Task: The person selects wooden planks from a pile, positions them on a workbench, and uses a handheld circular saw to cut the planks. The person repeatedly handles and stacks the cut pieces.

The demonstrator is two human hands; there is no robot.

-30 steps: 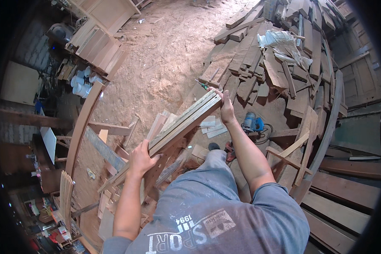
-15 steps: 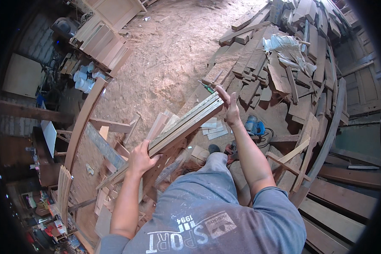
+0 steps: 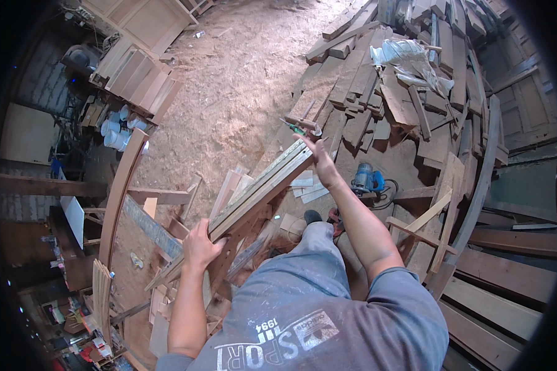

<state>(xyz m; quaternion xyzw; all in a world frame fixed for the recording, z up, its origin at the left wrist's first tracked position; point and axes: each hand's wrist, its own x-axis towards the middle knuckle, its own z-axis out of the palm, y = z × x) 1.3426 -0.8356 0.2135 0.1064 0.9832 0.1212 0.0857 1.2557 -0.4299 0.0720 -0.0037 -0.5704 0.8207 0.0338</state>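
A stack of a few long wooden strips [image 3: 260,193] lies slantwise in front of me, its far end up to the right. My left hand [image 3: 202,246] grips the near end, thumb underneath. At the far end my right hand [image 3: 323,164] holds the stack between thumb and fingers, its palm against the end. Just beyond that hand are a thin green-handled tool [image 3: 295,128] and a wooden-handled tool [image 3: 308,125], partly hidden. Under the strips is a darker board with holes [image 3: 228,248], mostly covered by them.
A large pile of planks and offcuts [image 3: 359,99] fills the far right, with crumpled plastic sheeting [image 3: 408,59] on top. A blue corded power tool [image 3: 366,179] sits right of my forearm. White buckets [image 3: 113,137] and a curved timber [image 3: 120,198] are at left; sawdust covers the floor [image 3: 229,80].
The strips and both hands have shifted slightly left and down in view, with the right hand still at the far end. The surroundings have slid left as the view turned a little.
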